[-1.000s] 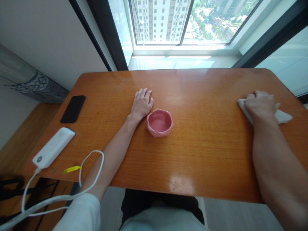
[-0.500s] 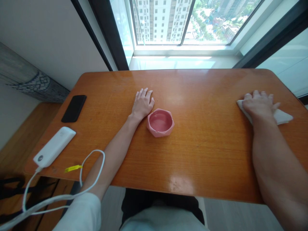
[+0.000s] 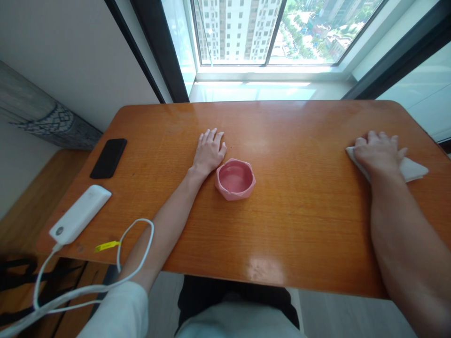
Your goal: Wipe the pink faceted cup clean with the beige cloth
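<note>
My left hand point(image 3: 209, 151) lies flat on the wooden table with its fingers stretched out and slightly apart, holding nothing. Close beside its wrist stands a pink faceted bowl point(image 3: 235, 180), upright, with nothing visible inside. Over at the right side of the table, my right hand point(image 3: 378, 152) presses palm down on a folded white cloth point(image 3: 413, 170). Its fingers reach past the cloth's far edge, and the palm covers the cloth's middle. The thumb is mostly hidden.
A black phone point(image 3: 108, 158) and a white power bank point(image 3: 80, 214) lie on the table's left side. From the power bank a white cable point(image 3: 143, 263) with a yellow tag point(image 3: 106, 246) loops over my left forearm. A window point(image 3: 268, 35) is beyond the table point(image 3: 299, 225).
My right hand and the cloth have shifted very slightly to the left. My left hand and the bowl stay where they were.
</note>
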Motion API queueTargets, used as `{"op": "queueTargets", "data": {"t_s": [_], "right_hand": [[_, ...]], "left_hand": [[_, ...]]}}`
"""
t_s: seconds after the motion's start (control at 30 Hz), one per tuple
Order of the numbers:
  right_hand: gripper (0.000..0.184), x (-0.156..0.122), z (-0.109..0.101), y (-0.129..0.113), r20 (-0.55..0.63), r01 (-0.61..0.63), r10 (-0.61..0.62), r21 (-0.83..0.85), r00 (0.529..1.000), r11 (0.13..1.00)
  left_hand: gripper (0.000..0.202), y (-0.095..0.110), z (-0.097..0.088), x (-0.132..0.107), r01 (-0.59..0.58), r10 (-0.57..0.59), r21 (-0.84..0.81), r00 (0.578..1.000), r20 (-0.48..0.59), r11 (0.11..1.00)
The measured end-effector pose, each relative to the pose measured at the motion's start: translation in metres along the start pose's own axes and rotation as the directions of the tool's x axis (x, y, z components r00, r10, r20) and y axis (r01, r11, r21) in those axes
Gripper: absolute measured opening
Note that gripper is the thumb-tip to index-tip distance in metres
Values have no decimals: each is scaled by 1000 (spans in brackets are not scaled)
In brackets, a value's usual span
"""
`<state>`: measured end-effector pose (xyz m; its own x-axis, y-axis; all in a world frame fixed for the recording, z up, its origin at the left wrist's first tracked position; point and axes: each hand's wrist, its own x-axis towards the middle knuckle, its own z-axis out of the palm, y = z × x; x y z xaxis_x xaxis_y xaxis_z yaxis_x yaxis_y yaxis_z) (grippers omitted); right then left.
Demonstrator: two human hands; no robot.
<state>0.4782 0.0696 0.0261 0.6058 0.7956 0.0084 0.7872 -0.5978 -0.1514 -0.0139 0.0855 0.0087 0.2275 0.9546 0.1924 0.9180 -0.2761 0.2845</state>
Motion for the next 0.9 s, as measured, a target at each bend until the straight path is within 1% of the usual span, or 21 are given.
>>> {"op": "queueTargets", "data": {"t_s": [0.17,0.27,0.33,0.47,0.5,0.53,0.63,0.7,0.9], "right_hand": [[79,-13,-1,-14,38,135,-134,-30,990,990],[81,-28,-2,-32,52,250,-249,-16,967,968],[80,-40,-1,-48,60,337,-335,-13,940,942],[74,-65,6,-78,82,520,-515,-57,853,852],[72,-72,10,-85,68,561,-557,-74,828,825],[72,-79,13,-91,51,600,-598,-80,800,796],[70,-104,20,-109,31,716,-716,-74,697,694],[69,-124,22,-120,25,776,-776,-61,630,627],[66,-179,22,-144,22,885,-886,47,464,464]], "left_hand": [[56,0,1,0,-4,4,-8,1000,-6,1000],[57,0,0,0,-2,2,-4,1000,-2,1000],[56,1,0,0,-2,2,-3,1000,-4,1000],[56,1,-1,0,-3,3,-2,1000,-3,1000],[57,1,-1,0,-3,3,-2,1000,-3,1000],[57,1,-1,0,-2,2,-3,1000,-3,1000],[56,0,0,0,-2,2,-15,1000,-10,1000],[55,0,-1,0,-3,3,-21,1000,-12,1000],[57,2,-2,-1,-2,2,-6,1000,-1,1000]]}}
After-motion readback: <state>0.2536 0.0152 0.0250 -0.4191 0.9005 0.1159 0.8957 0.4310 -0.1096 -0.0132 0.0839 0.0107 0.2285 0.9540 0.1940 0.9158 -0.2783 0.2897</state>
